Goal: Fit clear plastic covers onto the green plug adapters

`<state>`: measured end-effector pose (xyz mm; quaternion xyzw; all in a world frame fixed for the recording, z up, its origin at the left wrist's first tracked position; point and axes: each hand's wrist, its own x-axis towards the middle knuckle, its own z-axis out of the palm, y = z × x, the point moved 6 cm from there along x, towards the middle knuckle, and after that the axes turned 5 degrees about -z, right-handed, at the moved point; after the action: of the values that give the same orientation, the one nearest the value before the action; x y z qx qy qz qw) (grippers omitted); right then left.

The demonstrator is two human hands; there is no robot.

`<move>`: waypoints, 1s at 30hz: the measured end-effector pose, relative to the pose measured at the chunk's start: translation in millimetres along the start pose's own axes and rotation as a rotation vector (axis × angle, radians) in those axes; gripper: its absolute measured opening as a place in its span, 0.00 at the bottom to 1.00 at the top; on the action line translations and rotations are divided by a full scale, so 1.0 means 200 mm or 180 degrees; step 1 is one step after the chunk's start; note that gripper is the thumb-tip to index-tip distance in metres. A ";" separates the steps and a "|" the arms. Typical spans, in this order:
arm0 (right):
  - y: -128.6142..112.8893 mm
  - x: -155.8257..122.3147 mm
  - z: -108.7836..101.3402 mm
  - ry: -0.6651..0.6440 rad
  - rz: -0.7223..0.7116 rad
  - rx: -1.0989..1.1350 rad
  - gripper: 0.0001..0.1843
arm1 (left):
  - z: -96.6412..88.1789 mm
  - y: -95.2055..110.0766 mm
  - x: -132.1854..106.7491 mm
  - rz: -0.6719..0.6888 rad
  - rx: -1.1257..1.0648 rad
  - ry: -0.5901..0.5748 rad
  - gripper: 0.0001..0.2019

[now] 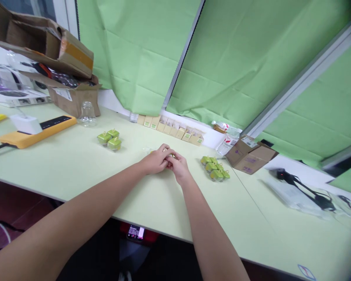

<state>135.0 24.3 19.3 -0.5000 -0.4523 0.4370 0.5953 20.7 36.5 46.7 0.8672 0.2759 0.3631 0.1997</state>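
Closing together around a mostly hidden green item (173,155), left hand (155,161) and right hand (179,167) are meeting at mid-frame.
Green-lidded containers (114,144) are sitting on the table (155,199), left and right of centre.

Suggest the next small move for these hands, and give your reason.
Perhaps part the left hand and right hand slightly to check the small green item between them: their fingers hide most of it. The tubs stand in groups to either side, apart from the hands, so they seem unlikely to get in the way.
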 end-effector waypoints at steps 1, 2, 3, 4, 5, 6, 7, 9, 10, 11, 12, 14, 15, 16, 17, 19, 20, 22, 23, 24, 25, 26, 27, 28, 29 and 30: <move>0.00 0.00 0.00 -0.0004 -0.0010 -0.0034 0.17 | 0.00 0.00 0.00 0.0012 0.0067 -0.0017 0.24; 0.00 0.00 0.00 -0.0015 -0.0033 -0.0063 0.15 | 0.01 0.01 -0.01 0.0032 0.0106 -0.0021 0.24; -0.01 -0.01 0.01 -0.0032 -0.0070 -0.0090 0.14 | 0.01 0.01 -0.01 0.0066 0.0114 -0.0025 0.24; -0.01 -0.01 0.01 -0.0058 -0.0119 -0.0117 0.12 | 0.02 0.01 -0.01 0.0106 0.0098 -0.0036 0.23; -0.01 -0.01 0.01 -0.0082 -0.0173 -0.0152 0.10 | 0.02 0.01 -0.01 0.0145 0.0064 -0.0059 0.23; -0.02 -0.02 0.01 -0.0102 -0.0222 -0.0198 0.09 | 0.03 0.01 -0.01 0.0181 0.0019 -0.0094 0.22; -0.02 -0.02 0.02 -0.0111 -0.0255 -0.0254 0.07 | 0.03 0.01 -0.01 0.0212 -0.0032 -0.0131 0.22; -0.02 -0.02 0.02 -0.0081 -0.0243 -0.0388 0.05 | 0.04 0.00 -0.01 0.0254 -0.0127 -0.0172 0.22; -0.01 -0.03 0.02 -0.0052 -0.0219 -0.0457 0.05 | 0.04 0.00 -0.01 0.0268 -0.0169 -0.0172 0.21; -0.01 -0.03 0.01 -0.0020 -0.0195 -0.0517 0.05 | 0.04 0.00 -0.01 0.0283 -0.0213 -0.0168 0.21; -0.01 -0.03 0.01 0.0006 -0.0175 -0.0561 0.05 | 0.04 0.00 -0.01 0.0299 -0.0262 -0.0165 0.21; -0.01 -0.03 0.01 0.0038 -0.0162 -0.0622 0.05 | 0.05 0.01 -0.01 0.0304 -0.0373 -0.0177 0.20; -0.01 -0.03 0.01 0.0048 -0.0161 -0.0646 0.05 | 0.05 0.01 -0.01 0.0283 -0.0427 -0.0188 0.19; -0.01 -0.03 0.01 0.0049 -0.0151 -0.0673 0.05 | 0.05 0.01 -0.01 0.0252 -0.0474 -0.0202 0.19; 0.00 -0.03 0.00 0.0049 -0.0139 -0.0708 0.05 | 0.05 0.01 -0.01 0.0220 -0.0512 -0.0215 0.18; 0.00 -0.02 0.00 0.0059 -0.0142 -0.0784 0.05 | 0.05 0.02 -0.01 0.0185 -0.0564 -0.0231 0.19; -0.01 -0.02 -0.01 0.0071 -0.0164 -0.0818 0.05 | 0.05 0.02 -0.01 0.0188 -0.0583 -0.0230 0.19; -0.01 -0.02 -0.01 0.0084 -0.0241 -0.0881 0.05 | 0.05 0.02 -0.01 0.0206 -0.0613 -0.0226 0.20; -0.01 -0.02 -0.02 0.0075 -0.0271 -0.0911 0.06 | 0.05 0.01 -0.01 0.0207 -0.0636 -0.0213 0.21; -0.01 -0.01 -0.02 0.0053 -0.0281 -0.0944 0.06 | 0.05 0.01 -0.01 0.0203 -0.0657 -0.0224 0.21; 0.00 -0.01 -0.02 0.0036 -0.0274 -0.0976 0.07 | 0.05 0.01 -0.01 0.0196 -0.0680 -0.0232 0.20; 0.00 -0.01 -0.02 0.0025 -0.0256 -0.1000 0.07 | 0.05 0.00 -0.01 0.0193 -0.0695 -0.0246 0.19; 0.00 -0.01 -0.02 0.0022 -0.0239 -0.1023 0.08 | 0.05 0.00 -0.01 0.0193 -0.0708 -0.0275 0.19; 0.00 -0.01 -0.02 0.0025 -0.0236 -0.1045 0.08 | 0.06 0.00 -0.01 0.0181 -0.0723 -0.0310 0.18; 0.00 -0.01 -0.02 0.0030 -0.0245 -0.1067 0.08 | 0.06 0.00 -0.01 0.0156 -0.0740 -0.0327 0.18; 0.00 -0.01 -0.02 0.0031 -0.0258 -0.1093 0.08 | 0.06 -0.01 -0.01 0.0120 -0.0758 -0.0336 0.19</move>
<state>139.2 21.2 19.1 -0.5778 -0.5372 0.3265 0.5206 27.9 34.9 37.6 0.8603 0.2036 0.3509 0.3086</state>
